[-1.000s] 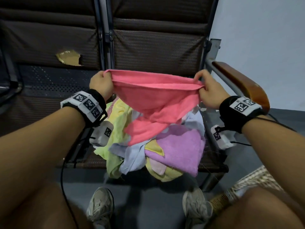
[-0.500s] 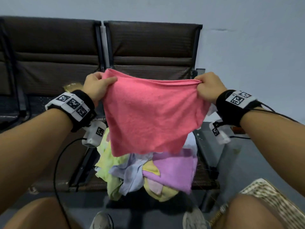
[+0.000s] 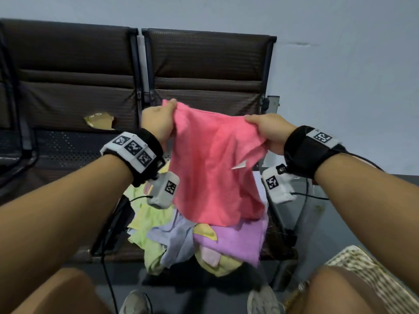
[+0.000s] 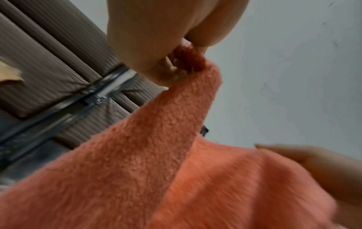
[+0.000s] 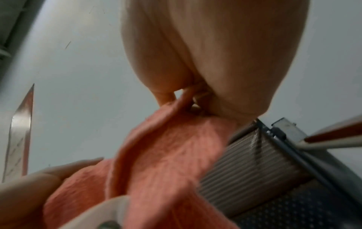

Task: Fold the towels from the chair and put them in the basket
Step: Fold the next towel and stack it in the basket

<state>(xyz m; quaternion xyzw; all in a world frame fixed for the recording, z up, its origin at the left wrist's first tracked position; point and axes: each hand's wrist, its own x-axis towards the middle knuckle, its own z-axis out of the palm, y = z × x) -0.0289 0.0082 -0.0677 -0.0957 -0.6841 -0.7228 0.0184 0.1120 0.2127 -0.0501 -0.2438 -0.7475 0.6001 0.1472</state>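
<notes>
up in the air, the left hand (image 3: 158,120) pinches one top corner of the pink towel (image 3: 215,168) and the right hand (image 3: 269,130) pinches the other, so it hangs between them. below it, the pile (image 3: 181,236) of towels lies on the chair (image 3: 204,71). the basket (image 3: 371,273) sits near the right knee.

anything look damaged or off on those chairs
Yes. The left chair's backrest has a tear low on its right side, with yellowish padding showing. The unfolded towels spill over the right seat's front edge. Both hands hold the pink towel up.
</notes>
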